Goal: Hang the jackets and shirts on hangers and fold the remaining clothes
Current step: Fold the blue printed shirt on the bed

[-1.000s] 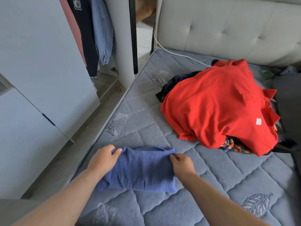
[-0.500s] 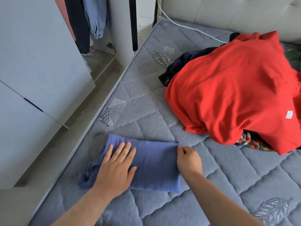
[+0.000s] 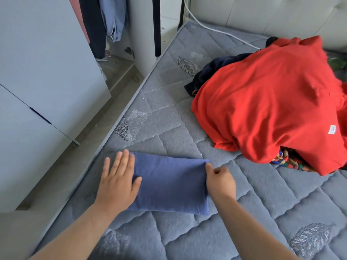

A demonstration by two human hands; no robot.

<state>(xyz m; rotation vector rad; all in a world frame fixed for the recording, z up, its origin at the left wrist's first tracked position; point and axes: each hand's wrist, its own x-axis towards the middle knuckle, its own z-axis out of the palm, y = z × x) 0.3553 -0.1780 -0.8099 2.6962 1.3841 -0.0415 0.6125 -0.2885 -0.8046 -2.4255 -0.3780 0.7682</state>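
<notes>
Hidden or cut off: red shirt heaped at right and cropped by the frame; dark garment and patterned garment show only as edges beneath it. The cloth's left end lies under the left hand.

Edges and room: blue cloth, folded into a flat rectangle, lies on the mattress near its left edge, well apart from the red heap, with bare quilting between. White cable runs along the headboard. Wardrobe door stands beside the bed.

Hands: left hand lies flat, fingers straight and spread, pressing the cloth. Right hand has curled fingers and pinches the cloth's right edge, thumb at the far corner.
</notes>
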